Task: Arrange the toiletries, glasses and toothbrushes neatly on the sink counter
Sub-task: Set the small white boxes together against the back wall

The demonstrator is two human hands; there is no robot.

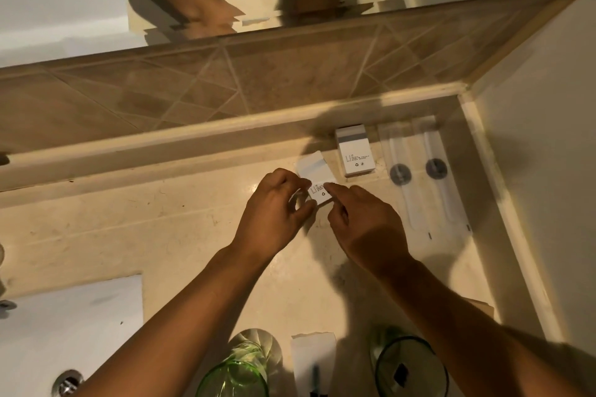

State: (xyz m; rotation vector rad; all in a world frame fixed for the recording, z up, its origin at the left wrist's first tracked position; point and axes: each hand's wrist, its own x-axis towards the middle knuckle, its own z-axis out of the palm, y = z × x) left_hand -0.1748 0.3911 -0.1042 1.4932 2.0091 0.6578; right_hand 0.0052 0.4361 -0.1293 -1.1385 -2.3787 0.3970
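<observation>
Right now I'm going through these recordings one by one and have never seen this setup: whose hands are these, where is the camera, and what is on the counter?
No machine here: a person wears one camera on the head, looking down at their own bare hands. The left hand and right hand together hold a small white box over a beige sink counter. A second white box lies by the back ledge, beside two wrapped toothbrushes. Nearest the camera stand two green glasses with a white packet between them. The white basin is at lower left, and a mirror runs across the top.
</observation>
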